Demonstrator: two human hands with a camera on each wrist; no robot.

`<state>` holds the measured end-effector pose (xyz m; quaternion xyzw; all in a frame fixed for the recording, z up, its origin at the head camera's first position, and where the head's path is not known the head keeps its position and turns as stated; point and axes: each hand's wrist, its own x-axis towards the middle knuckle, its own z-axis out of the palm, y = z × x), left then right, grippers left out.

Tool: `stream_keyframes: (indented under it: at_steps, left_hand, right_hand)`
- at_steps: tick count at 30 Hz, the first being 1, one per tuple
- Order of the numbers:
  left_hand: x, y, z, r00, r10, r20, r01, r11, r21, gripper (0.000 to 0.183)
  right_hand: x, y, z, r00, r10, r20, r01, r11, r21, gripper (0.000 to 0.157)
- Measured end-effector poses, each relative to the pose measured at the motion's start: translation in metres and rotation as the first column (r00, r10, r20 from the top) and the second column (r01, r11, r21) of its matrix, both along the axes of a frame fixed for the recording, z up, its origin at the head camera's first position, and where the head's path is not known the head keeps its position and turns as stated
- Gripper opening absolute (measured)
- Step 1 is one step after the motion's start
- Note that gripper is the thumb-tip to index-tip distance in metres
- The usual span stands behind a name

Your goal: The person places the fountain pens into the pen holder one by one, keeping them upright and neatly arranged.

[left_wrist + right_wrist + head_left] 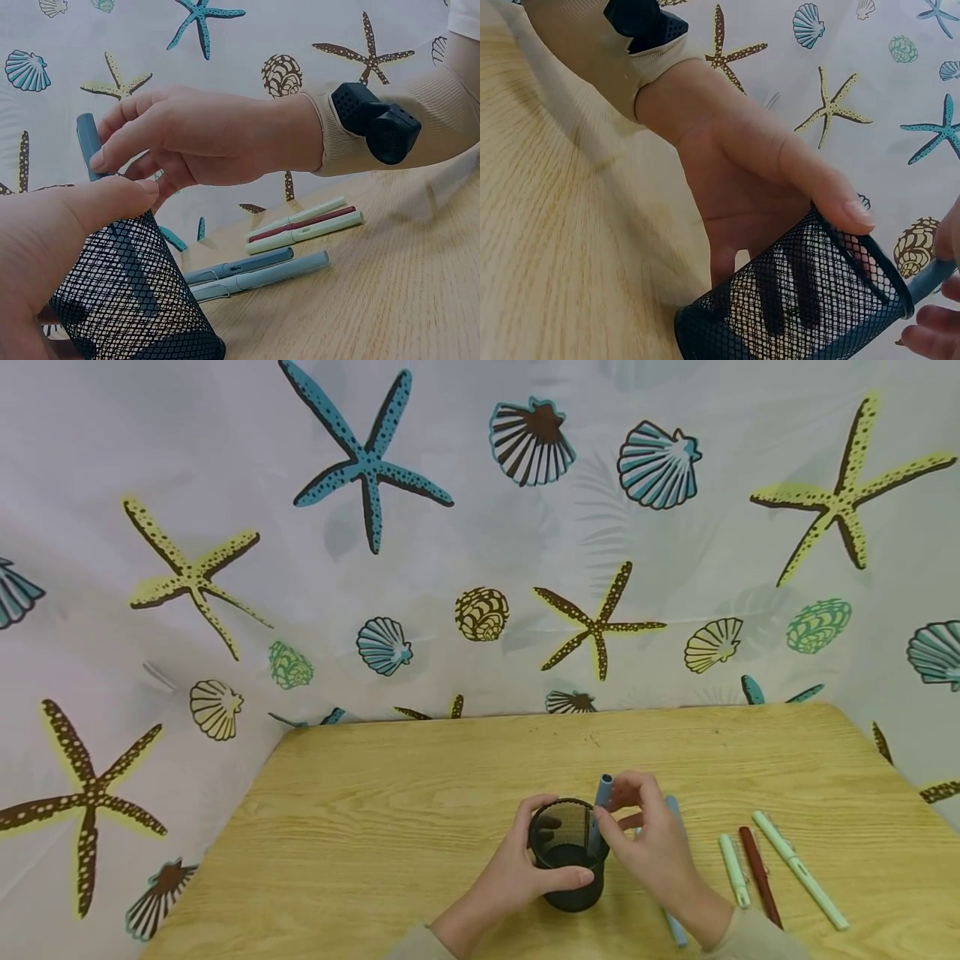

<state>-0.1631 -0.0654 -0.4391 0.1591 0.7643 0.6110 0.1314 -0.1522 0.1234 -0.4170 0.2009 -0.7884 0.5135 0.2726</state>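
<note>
My left hand grips a black mesh pen holder around its side, the thumb lying across the near wall. The holder tilts a little in the left wrist view. With thumb and fingers my right hand pinches a blue pen near its upper end. The pen's lower part is inside the holder, showing through the mesh along the wall. No other pen is visible in the holder. In the right wrist view, the left hand's fingers show partly through the mesh.
Right of the holder, a darker blue pen and a lighter blue pen lie on the wooden table. Farther right are a short-looking light green pen, a dark red pen and another light green pen. A patterned cloth surrounds the table.
</note>
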Motion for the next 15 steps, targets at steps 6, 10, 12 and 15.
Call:
stream_keyframes:
  at_steps: [6, 10, 12, 15]
  left_hand:
    - [0.0014, -0.0008, -0.0009, 1.000, 0.004, 0.003, -0.004, 1.000, -0.013, 0.079]
    - [0.0014, -0.0002, -0.0001, 1.000, 0.013, -0.001, -0.013, 1.000, -0.026, 0.081]
    - [0.0014, -0.0001, 0.0003, 1.000, 0.017, -0.005, -0.017, 0.999, -0.033, 0.081]
    - [0.0016, 0.0002, 0.0008, 1.000, 0.020, -0.005, -0.020, 0.999, -0.039, 0.082]
  right_hand:
    - [-0.0026, 0.0004, -0.0073, 0.998, 0.012, 0.055, -0.013, 1.000, 0.008, 0.036]
    - [-0.0034, 0.0004, -0.0077, 0.999, 0.007, 0.045, -0.008, 1.000, 0.026, 0.035]
    - [-0.0035, 0.0010, -0.0086, 0.999, -0.002, 0.041, 0.001, 0.999, 0.038, 0.036]
    - [-0.0038, 0.0033, -0.0108, 0.999, -0.016, 0.041, 0.014, 0.999, 0.047, 0.039]
